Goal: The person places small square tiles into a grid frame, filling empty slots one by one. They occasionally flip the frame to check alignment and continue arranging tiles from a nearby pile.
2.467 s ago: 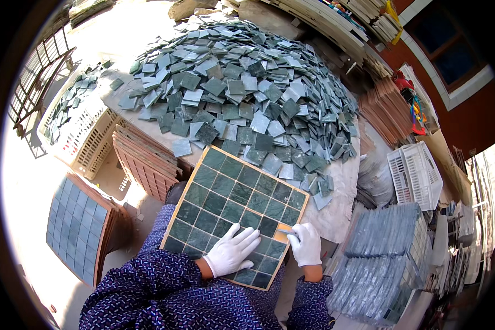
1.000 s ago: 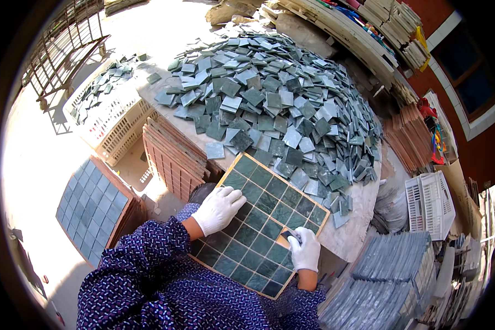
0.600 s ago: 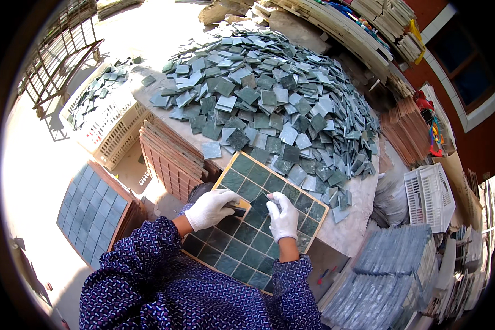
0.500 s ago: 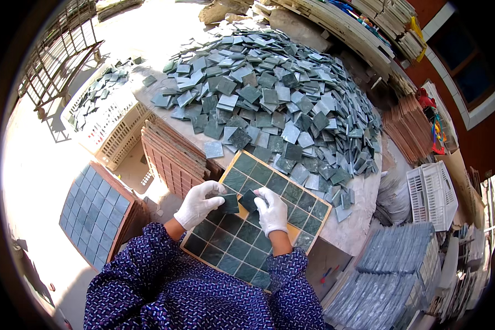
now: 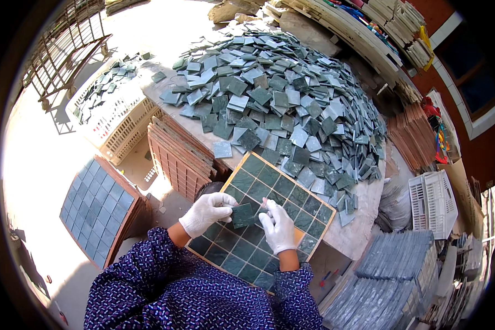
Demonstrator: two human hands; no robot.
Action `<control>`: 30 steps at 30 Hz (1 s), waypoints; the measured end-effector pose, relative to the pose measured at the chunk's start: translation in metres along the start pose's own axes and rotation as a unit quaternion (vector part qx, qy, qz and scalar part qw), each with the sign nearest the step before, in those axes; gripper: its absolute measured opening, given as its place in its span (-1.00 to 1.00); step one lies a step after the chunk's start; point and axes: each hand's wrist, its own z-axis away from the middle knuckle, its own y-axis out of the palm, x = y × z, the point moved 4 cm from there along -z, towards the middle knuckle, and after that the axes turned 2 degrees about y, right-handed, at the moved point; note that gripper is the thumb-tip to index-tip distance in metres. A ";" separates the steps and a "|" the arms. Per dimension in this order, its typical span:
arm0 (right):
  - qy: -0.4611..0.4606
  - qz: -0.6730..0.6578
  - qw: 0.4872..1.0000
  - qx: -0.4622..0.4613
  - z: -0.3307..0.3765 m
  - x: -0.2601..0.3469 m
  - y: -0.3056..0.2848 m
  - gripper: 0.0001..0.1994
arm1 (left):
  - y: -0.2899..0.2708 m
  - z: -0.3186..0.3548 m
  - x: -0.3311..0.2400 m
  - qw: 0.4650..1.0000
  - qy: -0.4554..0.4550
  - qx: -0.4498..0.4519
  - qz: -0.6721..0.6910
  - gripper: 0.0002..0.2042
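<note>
My left hand (image 5: 208, 213), in a white glove, pinches a dark green square stone tile (image 5: 242, 215) above a wood-edged tray (image 5: 323, 227) with a grid of green tiles. My right hand (image 5: 279, 226), also gloved, is over the tray's middle, thumb and fingertips apart against the tiles there. No loose tile shows in it. Beside its wrist, a yellowish bare patch (image 5: 298, 236) of the tray shows. The left hand's tile covers part of the grid.
A large heap of loose green tiles (image 5: 280, 99) covers the table (image 5: 363, 220) beyond the tray. Left are a white crate (image 5: 127, 126) of tiles, stacked brown trays (image 5: 176, 157) and a tile-filled tray (image 5: 96, 206). Wrapped tile stacks (image 5: 393, 256) and a white basket (image 5: 433, 202) stand right.
The dark tile that my right hand pinched no longer shows in its fingers. That hand has moved slightly right and down. My left hand with its tile has shifted right.
</note>
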 end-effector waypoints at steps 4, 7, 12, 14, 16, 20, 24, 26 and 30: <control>0.088 -0.063 0.993 0.044 0.034 -0.029 -0.003 -0.58 | 0.038 -0.002 0.006 0.964 0.122 0.051 -0.229 -0.75; 0.155 -0.046 0.983 -0.082 0.036 -0.056 -0.053 -0.62 | 0.052 -0.005 -0.006 0.774 0.332 0.014 -0.540 -0.46; 0.072 0.143 0.986 -0.040 0.030 -0.073 -0.094 -0.69 | 0.048 -0.031 0.024 0.634 0.304 0.008 -0.711 -0.25; 0.045 0.183 0.981 -0.034 0.030 -0.075 -0.091 -0.70 | 0.050 -0.029 0.022 0.638 0.290 0.013 -0.713 -0.26; 0.038 0.196 0.977 -0.072 0.038 -0.070 -0.089 -0.70 | 0.050 -0.025 0.024 0.641 0.291 0.020 -0.709 -0.26; 0.023 0.217 0.975 -0.049 0.044 -0.078 -0.082 -0.66 | 0.050 0.003 0.033 0.634 0.278 0.051 -0.720 -0.27; 0.036 0.242 0.969 -0.033 0.051 -0.072 -0.071 -0.68 | 0.049 0.032 0.041 0.634 0.241 0.084 -0.730 -0.26; 0.029 0.283 0.958 -0.028 0.055 -0.063 -0.070 -0.64 | 0.050 0.035 0.045 0.639 0.244 0.077 -0.725 -0.25; 0.017 0.208 0.978 -0.029 0.068 -0.061 -0.077 -0.64 | 0.073 0.019 0.047 0.635 0.274 0.086 -0.718 -0.20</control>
